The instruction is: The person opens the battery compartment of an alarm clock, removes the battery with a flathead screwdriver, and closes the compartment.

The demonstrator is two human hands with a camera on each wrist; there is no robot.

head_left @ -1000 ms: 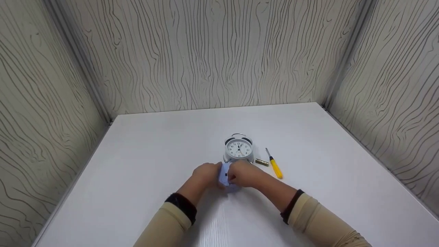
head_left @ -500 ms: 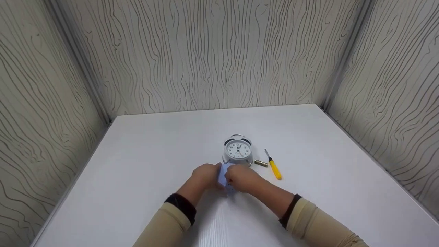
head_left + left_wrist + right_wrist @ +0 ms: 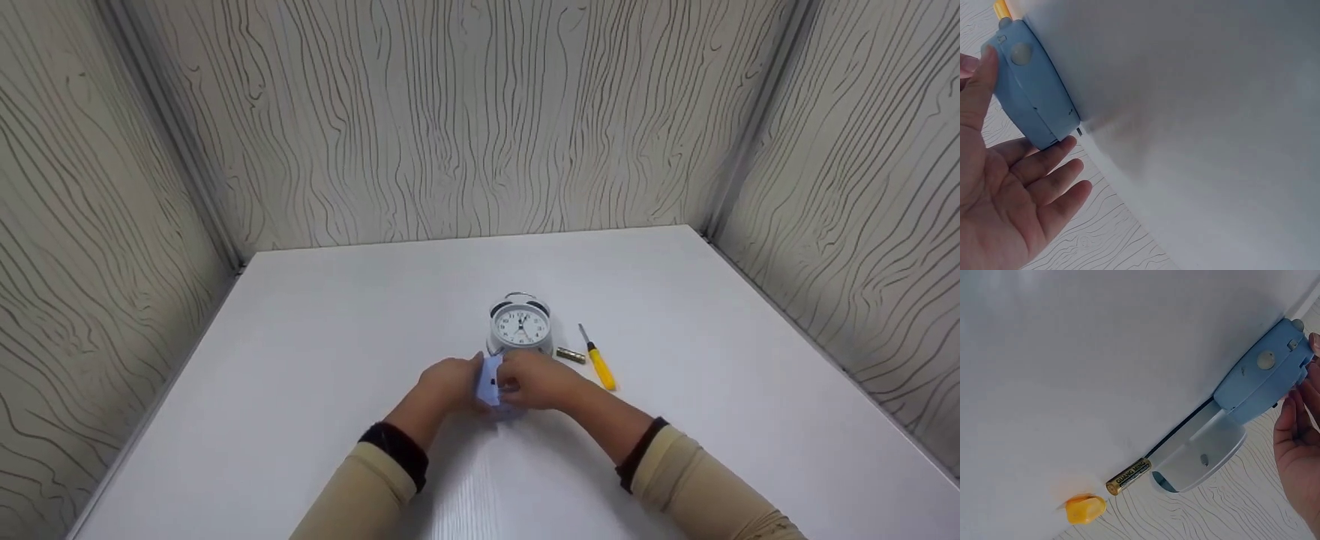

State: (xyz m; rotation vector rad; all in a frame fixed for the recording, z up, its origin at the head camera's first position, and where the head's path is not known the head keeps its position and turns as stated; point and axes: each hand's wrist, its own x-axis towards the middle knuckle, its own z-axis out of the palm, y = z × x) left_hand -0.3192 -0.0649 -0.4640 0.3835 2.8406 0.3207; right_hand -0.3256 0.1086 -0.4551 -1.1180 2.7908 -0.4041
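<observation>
Blue case pinched in the left hand, right hand crowding in

Closest up are the beige sleeves (image 3: pixel 360 487) with dark bands at the wrists. Past those, the left hand (image 3: pixel 450 382) has the blue case (image 3: pixel 489 379) gripped at its edges, thumb on one side, fingers on the other. The case sits between both hands, just in front of the clock. The right hand (image 3: pixel 536 381) has its fingers bent right at the case; can't tell whether they're pinching anything. That hand also blocks a good chunk of the case and the clock's bottom edge.

To the right of the hands there's a yellow-handled screwdriver (image 3: pixel 597 358), tip pointing away, and a gold battery (image 3: pixel 571 355) lying between it and the white alarm clock (image 3: pixel 520 326), which stands upright facing the person. All that's on a white table (image 3: pixel 337 315), with a wood-grain wall (image 3: pixel 465 120) behind.

The wrist cams add stuff the head view hides: the left one shows thumb and fingertips on the case plus a pale round button (image 3: pixel 1021 54) on its side. The right one makes "GUANG MING" readable on the battery.
</observation>
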